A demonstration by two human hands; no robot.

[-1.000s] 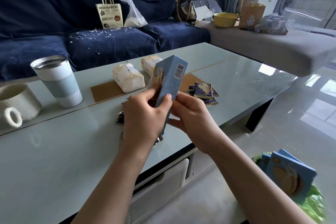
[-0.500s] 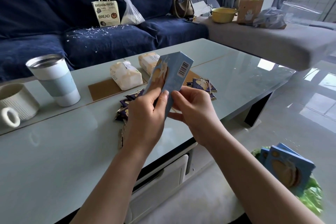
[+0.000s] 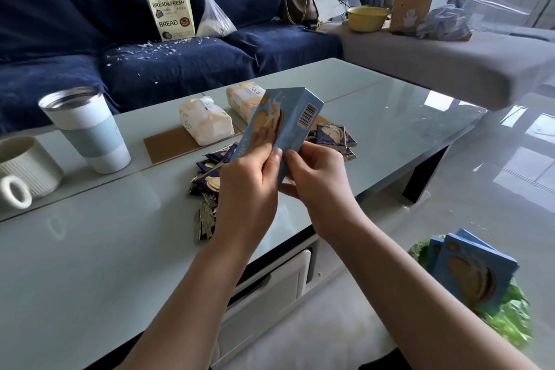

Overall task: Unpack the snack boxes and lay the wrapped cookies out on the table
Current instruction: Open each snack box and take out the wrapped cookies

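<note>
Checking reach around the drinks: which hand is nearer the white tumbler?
Left. The left hand grips the blue box, right of the tumbler; the right hand is farther right.

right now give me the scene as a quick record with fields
held item: light blue snack box, tilted, barcode side facing right
left hand: grips the box's lower front
right hand: pinches the box's lower end
on table: wrapped cookies in piles, two tissue packs, tumbler, mug
lower right: more blue boxes on something green
</note>
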